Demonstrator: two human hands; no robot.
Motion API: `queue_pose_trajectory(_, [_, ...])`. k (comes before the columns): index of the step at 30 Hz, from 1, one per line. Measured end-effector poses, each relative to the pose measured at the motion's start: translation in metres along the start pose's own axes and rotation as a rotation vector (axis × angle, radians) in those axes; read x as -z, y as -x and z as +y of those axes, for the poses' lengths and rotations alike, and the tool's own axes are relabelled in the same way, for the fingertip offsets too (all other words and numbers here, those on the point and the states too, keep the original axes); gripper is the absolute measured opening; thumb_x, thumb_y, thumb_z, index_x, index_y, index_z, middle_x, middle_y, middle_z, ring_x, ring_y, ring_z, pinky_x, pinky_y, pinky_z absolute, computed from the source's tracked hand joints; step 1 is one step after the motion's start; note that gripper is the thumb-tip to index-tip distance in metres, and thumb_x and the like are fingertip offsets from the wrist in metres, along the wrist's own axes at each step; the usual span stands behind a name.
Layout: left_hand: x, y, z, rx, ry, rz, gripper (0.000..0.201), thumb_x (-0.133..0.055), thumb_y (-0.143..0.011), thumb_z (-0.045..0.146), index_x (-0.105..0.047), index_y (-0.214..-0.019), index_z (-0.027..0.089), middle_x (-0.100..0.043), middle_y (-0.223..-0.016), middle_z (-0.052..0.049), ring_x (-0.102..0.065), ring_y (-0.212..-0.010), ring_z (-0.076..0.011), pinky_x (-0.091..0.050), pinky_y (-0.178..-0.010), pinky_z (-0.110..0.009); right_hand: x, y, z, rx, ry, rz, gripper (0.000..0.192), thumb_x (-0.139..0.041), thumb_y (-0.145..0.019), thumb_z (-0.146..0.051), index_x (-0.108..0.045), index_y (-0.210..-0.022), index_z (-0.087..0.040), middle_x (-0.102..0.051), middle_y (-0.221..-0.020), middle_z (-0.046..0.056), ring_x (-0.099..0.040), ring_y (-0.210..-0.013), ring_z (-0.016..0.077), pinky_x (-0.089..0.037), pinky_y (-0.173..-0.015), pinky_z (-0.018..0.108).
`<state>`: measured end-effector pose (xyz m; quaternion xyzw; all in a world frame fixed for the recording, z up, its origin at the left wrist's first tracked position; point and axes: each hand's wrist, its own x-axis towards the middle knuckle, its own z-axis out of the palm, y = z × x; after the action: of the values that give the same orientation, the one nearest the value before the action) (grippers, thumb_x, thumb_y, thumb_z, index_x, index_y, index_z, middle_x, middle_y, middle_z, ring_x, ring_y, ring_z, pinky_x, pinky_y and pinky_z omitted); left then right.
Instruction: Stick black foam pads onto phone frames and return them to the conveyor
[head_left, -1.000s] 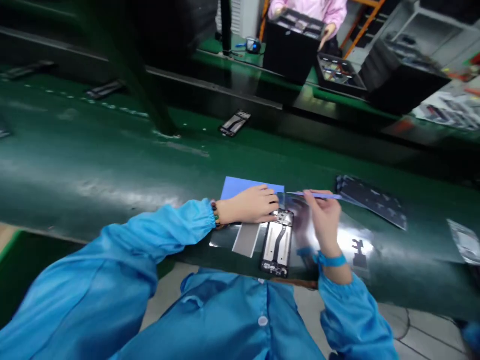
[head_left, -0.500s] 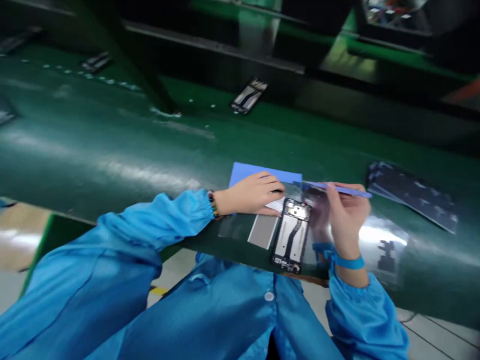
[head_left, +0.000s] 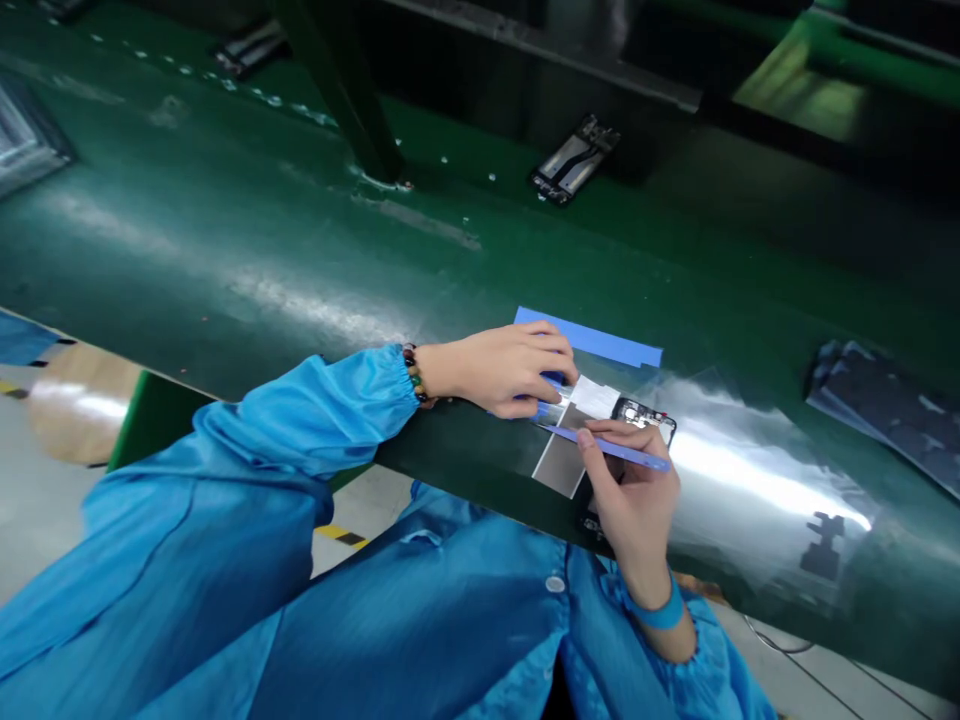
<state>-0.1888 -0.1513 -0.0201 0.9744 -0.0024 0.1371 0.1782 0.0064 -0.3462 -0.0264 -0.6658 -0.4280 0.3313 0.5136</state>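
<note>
My right hand (head_left: 637,490) grips slim purple tweezers (head_left: 626,452), whose thin tip points left across a flat grey-and-white sheet (head_left: 559,465). Fingers bent, my left hand (head_left: 506,370) pinches at the sheet's upper left edge; its fingertips are partly hidden. Under that hand lies a blue sheet (head_left: 600,337), showing beyond the knuckles. A phone body without its back cover (head_left: 634,412) lies to the right of the grey-and-white sheet, mostly covered by my right hand.
Clear film (head_left: 757,480) with a dark cutout shape (head_left: 823,545) spreads to the right. Farther right lies a stack of dark sheets (head_left: 892,405). Another open phone body (head_left: 576,160) sits at the back, near a green post (head_left: 337,90). The bench edge runs close to my body.
My right hand has moved left with the tweezers, from beside the phone body to over it and the grey-and-white sheet. My left hand stays near the sheet. The view has shifted.
</note>
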Motion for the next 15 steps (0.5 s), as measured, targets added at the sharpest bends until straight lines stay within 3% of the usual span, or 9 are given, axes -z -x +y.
queue_pose_trajectory(8, [0.003,-0.003,0.0,0.059,-0.026,-0.085,0.035,-0.052,-0.106,0.023,-0.085,-0.113,0.031,-0.074,-0.139,-0.006,-0.062,-0.133,-0.0307,-0.042,-0.117,-0.05,-0.018,0.001,-0.011,0.057,0.076,-0.045,0.029,-0.088,-0.092,-0.041,-0.064,-0.088,-0.024,-0.077,-0.097,0.004,-0.077,-0.098,0.0229,-0.061,-0.096,0.043])
queue_pose_trajectory(12, [0.0,-0.002,-0.001,0.068,0.013,-0.058,0.032,-0.055,-0.105,0.022,-0.085,-0.111,0.033,-0.075,-0.138,-0.006,-0.061,-0.134,-0.0299,-0.042,-0.118,-0.05,-0.03,0.001,-0.018,0.041,0.05,-0.066,0.029,-0.087,-0.092,-0.042,-0.065,-0.086,-0.024,-0.078,-0.093,0.003,-0.078,-0.095,0.0223,-0.063,-0.092,0.041])
queue_pose_trajectory(15, [-0.002,-0.001,-0.003,0.072,0.063,-0.012,0.031,-0.057,-0.103,0.021,-0.086,-0.107,0.032,-0.076,-0.134,-0.007,-0.063,-0.131,-0.0301,-0.044,-0.117,-0.05,-0.024,-0.002,-0.019,0.012,-0.018,-0.06,0.03,-0.088,-0.091,-0.041,-0.064,-0.085,-0.024,-0.079,-0.093,0.003,-0.078,-0.094,0.0219,-0.063,-0.09,0.04])
